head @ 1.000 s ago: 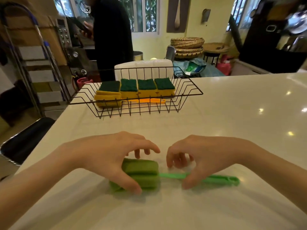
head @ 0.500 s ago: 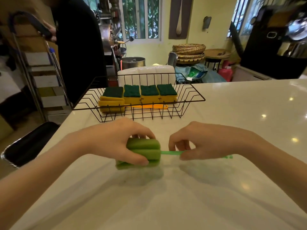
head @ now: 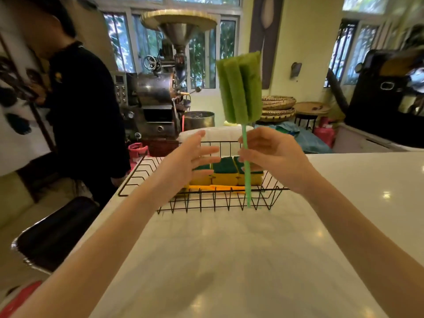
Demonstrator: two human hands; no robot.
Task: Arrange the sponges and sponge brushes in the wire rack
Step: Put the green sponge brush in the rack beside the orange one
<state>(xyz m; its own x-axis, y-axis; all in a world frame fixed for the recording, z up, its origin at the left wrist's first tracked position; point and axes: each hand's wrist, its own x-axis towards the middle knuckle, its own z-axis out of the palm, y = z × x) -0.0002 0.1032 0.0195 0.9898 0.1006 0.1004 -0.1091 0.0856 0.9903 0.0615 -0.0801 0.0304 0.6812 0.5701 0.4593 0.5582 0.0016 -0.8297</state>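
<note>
So far: a row of yellow-and-green sponges (head: 226, 173) and an orange brush (head: 214, 187) already lie in the wire rack (head: 206, 203).
In hand: the right hand (head: 271, 157) pinches the green sponge brush (head: 239, 88) by its handle, head up, above the rack.
Left hand (head: 187, 161): spread, holding nothing.
Left to do: lay this brush in the rack.
Surface (head: 229, 260): no other sponges visible.

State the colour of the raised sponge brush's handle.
Light green handle, seen in the head view.
</note>
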